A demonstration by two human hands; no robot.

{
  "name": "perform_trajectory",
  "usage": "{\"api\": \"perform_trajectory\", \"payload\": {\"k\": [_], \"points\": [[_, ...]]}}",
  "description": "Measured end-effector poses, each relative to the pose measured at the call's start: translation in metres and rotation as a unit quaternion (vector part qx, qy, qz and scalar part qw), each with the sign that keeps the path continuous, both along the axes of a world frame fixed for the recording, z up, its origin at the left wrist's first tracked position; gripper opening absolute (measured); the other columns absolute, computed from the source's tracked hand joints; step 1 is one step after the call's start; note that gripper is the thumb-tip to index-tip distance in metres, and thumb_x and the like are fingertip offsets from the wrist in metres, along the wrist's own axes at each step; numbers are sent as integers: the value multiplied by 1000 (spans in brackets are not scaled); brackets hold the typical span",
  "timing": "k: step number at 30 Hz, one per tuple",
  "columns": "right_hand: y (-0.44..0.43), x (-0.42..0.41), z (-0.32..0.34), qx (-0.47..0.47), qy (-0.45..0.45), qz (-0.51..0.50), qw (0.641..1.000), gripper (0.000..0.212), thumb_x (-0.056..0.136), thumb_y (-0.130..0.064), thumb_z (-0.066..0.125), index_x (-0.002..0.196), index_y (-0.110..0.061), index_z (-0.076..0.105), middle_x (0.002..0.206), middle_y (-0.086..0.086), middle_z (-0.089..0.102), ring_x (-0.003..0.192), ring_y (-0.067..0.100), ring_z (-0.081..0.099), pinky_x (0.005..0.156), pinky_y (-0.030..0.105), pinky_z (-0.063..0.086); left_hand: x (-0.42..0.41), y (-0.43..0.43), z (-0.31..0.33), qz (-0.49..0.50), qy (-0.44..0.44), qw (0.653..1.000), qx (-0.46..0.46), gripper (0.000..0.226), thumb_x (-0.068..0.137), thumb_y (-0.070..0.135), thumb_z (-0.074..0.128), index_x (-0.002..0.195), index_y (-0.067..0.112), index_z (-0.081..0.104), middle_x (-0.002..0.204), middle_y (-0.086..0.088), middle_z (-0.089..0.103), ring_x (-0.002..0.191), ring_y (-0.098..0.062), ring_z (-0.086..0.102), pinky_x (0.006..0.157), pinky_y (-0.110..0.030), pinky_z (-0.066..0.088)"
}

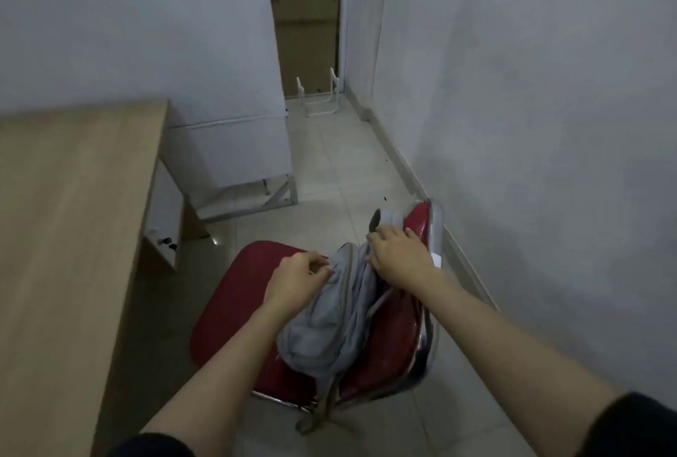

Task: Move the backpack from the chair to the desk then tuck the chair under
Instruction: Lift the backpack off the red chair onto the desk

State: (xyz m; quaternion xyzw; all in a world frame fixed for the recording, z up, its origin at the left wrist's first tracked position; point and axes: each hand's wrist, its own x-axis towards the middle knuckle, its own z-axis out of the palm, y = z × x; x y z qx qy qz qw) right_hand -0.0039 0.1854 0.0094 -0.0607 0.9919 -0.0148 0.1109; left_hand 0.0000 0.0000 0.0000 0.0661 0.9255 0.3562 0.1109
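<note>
- Backpack (329, 321): grey, soft-sided, slumped on the red seat of the chair (234, 306), directly beneath both hands and leaning toward the chair back on the right-hand side. Loose straps hang past the seat's near edge.
- Left hand (296, 279): fingers curled and pinched on the fabric at the top left edge of the pack.
- Right hand (397, 257): laid over the top right of the pack, fingers bent down onto the cloth near the chair back; whether it has closed fully on a handle cannot be told.
- Handling, as a judgement: the creased, sagging cloth suggests a limp, lightly filled bag that will fold rather than hold its shape; weight looks modest. The fabric should not be slippery.
- Where to hold: the top edge or carry loop, with both hands, so the body hangs straight; dangling straps may snag the chair frame.
- Desk (73, 222): pale wood, to the left of the left hand, well apart from the pack.
</note>
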Motion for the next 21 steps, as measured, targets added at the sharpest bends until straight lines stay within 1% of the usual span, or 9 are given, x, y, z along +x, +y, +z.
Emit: {"api": "perform_trajectory", "payload": {"k": [3,6,8,10,12,15,18,20,21], "points": [[-4,-14,-15,3,-19,-27,999,47,98,-29,35,140,-9,33,151,12,30,140,28,25,114,49,20,-21,10,-20,-30,-27,999,-1,22,87,29,58,101,15,68,99,-3,72,85,-14,61,72,-28,48],[-7,-22,-29,-3,-21,-42,999,50,98,-28,35,143,-7,28,157,12,16,143,29,17,115,46,20,-39,19,-44,-68,-46,996,-17,26,88,29,58,106,12,66,105,-5,70,91,-16,62,74,-26,46],[-6,-30,-35,-31,-26,-82,996,52,98,-21,37,146,-7,22,159,15,3,144,31,15,110,43,30,-52,26,-60,-82,-52,995,-19,30,87,34,58,106,11,64,106,-5,69,93,-17,61,73,-24,44],[-5,-39,-40,-72,-39,-145,986,53,98,-16,37,147,-9,17,157,19,-2,140,33,23,100,45,41,-62,35,-71,-98,-53,994,-21,29,85,39,60,93,11,62,96,-5,67,85,-15,59,69,-27,45],[-4,-47,-43,-91,-56,-184,977,52,99,-16,36,147,-10,17,155,23,3,137,37,29,97,47,43,-69,44,-77,-92,-67,993,-15,28,84,41,61,90,13,59,91,-5,60,82,-16,56,64,-30,44],[-3,-56,-52,-118,-58,-205,970,50,98,-18,37,145,-10,21,148,21,24,134,37,33,98,47,42,-79,55,-81,-84,-98,992,10,34,84,38,61,95,6,60,89,-5,57,81,-20,56,67,-32,45],[-5,-60,-55,-165,-55,-227,958,46,98,-20,36,142,-11,27,142,17,36,129,35,39,99,47,40,-87,56,-86,-90,-136,986,44,20,86,27,61,84,8,55,76,-5,55,72,-19,52,58,-30,38],[-4,-60,-55,-180,-61,-237,953,46,99,-24,34,142,-10,28,143,17,38,130,35,39,101,46,38,-94,47,-88,-57,-186,976,100,16,85,23,62,78,12,53,72,-3,54,71,-19,52,62,-32,46],[-4,-60,-54,-182,-63,-242,951,47,99,-26,34,142,-9,28,144,17,37,130,35,39,101,45,37,-98,40,-90,-31,-207,969,131,16,85,24,62,76,12,55,73,-4,56,72,-21,55,69,-39,52]]}}
